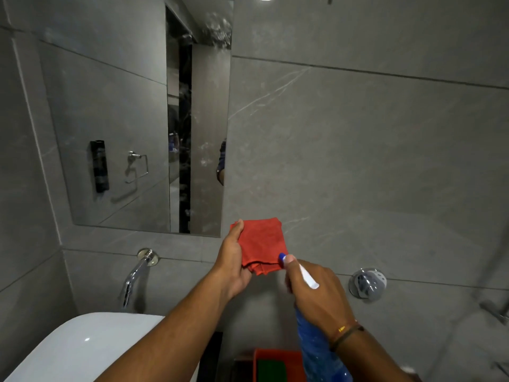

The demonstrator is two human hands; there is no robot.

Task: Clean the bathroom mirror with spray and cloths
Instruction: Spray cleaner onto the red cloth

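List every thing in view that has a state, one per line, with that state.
Red cloth: folded, held up in the left hand.
Spray bottle: gripped by the right hand, nozzle aimed at the cloth.
Mirror: spray droplets near its top right corner.
Tap: no water running.
Basin: looks dry where visible.
Orange caddy: open, something green inside.

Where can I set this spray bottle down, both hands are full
Free: the white basin rim, under the spout. Crowded: the orange bin below your right hand and bottle already holds something green. Left hand holds the cloth.
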